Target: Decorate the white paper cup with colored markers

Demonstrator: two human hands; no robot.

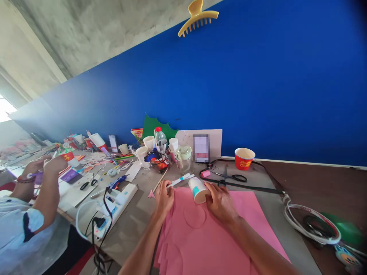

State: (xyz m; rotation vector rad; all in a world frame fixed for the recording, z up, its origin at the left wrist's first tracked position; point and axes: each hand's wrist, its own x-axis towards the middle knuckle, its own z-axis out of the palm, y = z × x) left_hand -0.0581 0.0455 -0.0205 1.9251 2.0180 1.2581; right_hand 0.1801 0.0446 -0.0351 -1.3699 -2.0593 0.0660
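Note:
A stack of pink sheets (212, 240) lies in front of me, with a round outline on the top sheet. On its far edge a white paper cup (197, 190) with a teal patch rests on its side. My right hand (219, 200) touches the cup's right side, its fingers bent. At the stack's far left corner is my left hand (165, 196), closed around the near end of a white marker (180, 180). A pink paper star (151, 194) and a thin wooden stick (159, 180) lie left of that hand.
Scissors (229, 175) and a red paper bowl (244, 159) stand beyond the stack. A glass jar (184, 158) is behind the cup. At left are a power strip (117, 210), a blue glue gun (118, 181) and a person's hands (54, 168).

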